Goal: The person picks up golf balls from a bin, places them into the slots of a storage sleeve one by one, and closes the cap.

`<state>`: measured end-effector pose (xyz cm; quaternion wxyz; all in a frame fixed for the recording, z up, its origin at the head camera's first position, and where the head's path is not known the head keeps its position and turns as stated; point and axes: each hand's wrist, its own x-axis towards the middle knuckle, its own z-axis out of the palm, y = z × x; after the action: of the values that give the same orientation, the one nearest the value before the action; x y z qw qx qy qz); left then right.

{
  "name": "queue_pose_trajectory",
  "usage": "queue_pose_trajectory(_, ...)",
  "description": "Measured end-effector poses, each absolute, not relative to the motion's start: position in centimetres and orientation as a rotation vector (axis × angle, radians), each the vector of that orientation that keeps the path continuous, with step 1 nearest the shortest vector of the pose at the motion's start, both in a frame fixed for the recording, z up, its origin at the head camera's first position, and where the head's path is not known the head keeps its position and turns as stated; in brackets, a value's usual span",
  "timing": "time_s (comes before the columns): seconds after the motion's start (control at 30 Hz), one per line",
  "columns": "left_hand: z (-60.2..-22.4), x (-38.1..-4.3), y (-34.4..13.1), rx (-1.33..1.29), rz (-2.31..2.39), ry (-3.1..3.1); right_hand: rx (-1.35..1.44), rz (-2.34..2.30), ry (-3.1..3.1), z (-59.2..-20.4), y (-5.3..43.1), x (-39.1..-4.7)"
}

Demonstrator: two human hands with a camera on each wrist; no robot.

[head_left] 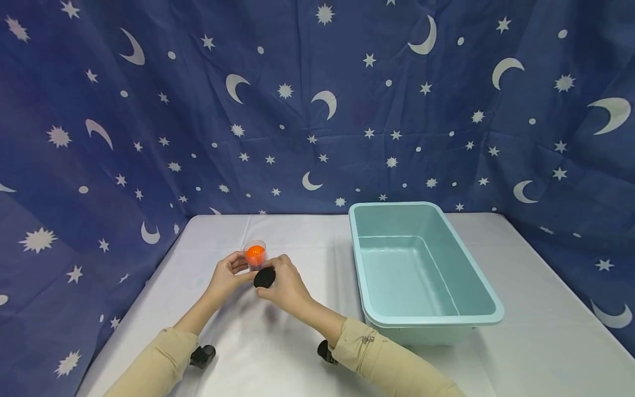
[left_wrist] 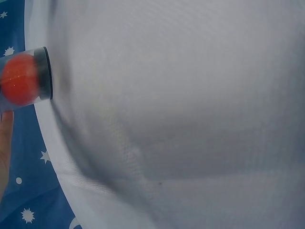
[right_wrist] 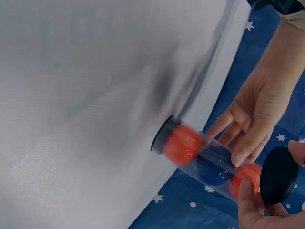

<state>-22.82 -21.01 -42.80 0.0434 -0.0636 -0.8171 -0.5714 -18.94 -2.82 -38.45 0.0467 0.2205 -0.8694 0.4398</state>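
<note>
In the head view a clear tube (head_left: 255, 263) shows an orange ball (head_left: 256, 252) at its top. The right wrist view shows the tube holding a dark blue ball (right_wrist: 214, 164) between two orange balls (right_wrist: 182, 145), with a black base (right_wrist: 165, 135) at one end. My left hand (head_left: 229, 277) grips the tube's side, its thumb (right_wrist: 248, 145) across the wall. Beside the tube's other end, my right hand (head_left: 288, 284) pinches a round black lid (head_left: 264, 277) by its edge. Only the tube's base end appears in the left wrist view, with one orange ball (left_wrist: 20, 78).
A pale teal plastic tub (head_left: 426, 320) stands on the white-covered table (head_left: 292, 353), to the right of the hands. Behind the table hangs a dark blue cloth (head_left: 278, 165) with moons and stars. Black devices (head_left: 202, 355) sit at both wrists.
</note>
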Motion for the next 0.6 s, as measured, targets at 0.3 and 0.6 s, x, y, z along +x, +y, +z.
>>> queue_pose_trajectory(0.3, -42.7, -22.8, -20.9, -0.18, -1.784, -2.486, 0.455, 1.908, -2.501, -37.3, -3.0, -20.1)
queue_pose_trajectory(0.6, -42.5, -22.6, -21.0, -0.167, -1.798, -2.509, 0.413, 2.247, -2.306, -35.9, -3.1, -20.7)
